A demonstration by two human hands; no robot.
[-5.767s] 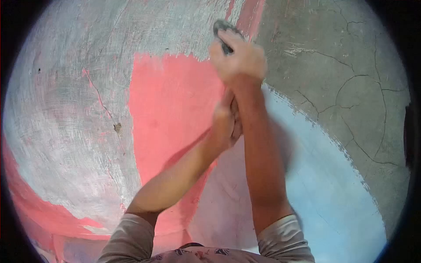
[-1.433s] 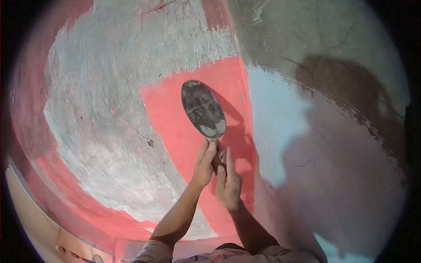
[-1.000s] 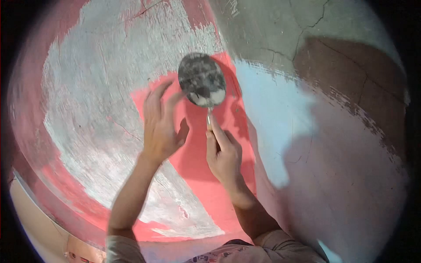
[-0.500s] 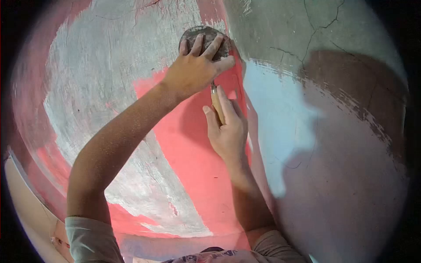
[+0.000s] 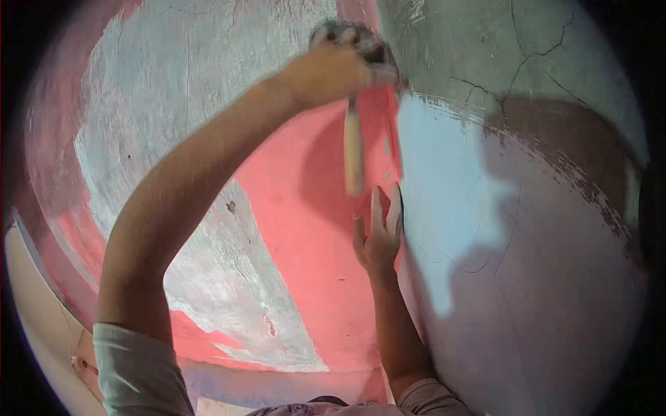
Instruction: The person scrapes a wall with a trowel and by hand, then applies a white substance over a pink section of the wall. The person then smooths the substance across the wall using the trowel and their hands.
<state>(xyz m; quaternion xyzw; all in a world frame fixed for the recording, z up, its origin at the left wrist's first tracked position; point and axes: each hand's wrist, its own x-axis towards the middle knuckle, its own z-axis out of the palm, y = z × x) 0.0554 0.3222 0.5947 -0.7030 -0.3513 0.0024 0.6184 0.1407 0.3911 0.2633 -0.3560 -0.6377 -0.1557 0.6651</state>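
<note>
High on the wall, my left hand (image 5: 329,73), smeared by motion, grips the dark, rounded blade of a scraper (image 5: 354,152). The tool's light wooden handle points down from beneath the palm. Part of the blade is hidden under the fingers. Just below the handle's end is my right hand (image 5: 381,239), apart from the tool. Its fingers are spread, pointing upward close to the wall corner, and it holds nothing. Behind both hands is a pink painted wall (image 5: 312,256) with grey scraped or coated patches.
A grey, streaked area (image 5: 159,125) covers the left part of the wall. To the right of the corner, another wall (image 5: 437,159) is pale blue below and cracked grey-green above. A shadow of head and arms falls across it. A pinkish ledge (image 5: 250,385) runs along the bottom.
My right hand has let go of the wooden handle and dropped lower, fingers spread. My left hand has shifted up and right with the scraper, whose handle now hangs straighter.
</note>
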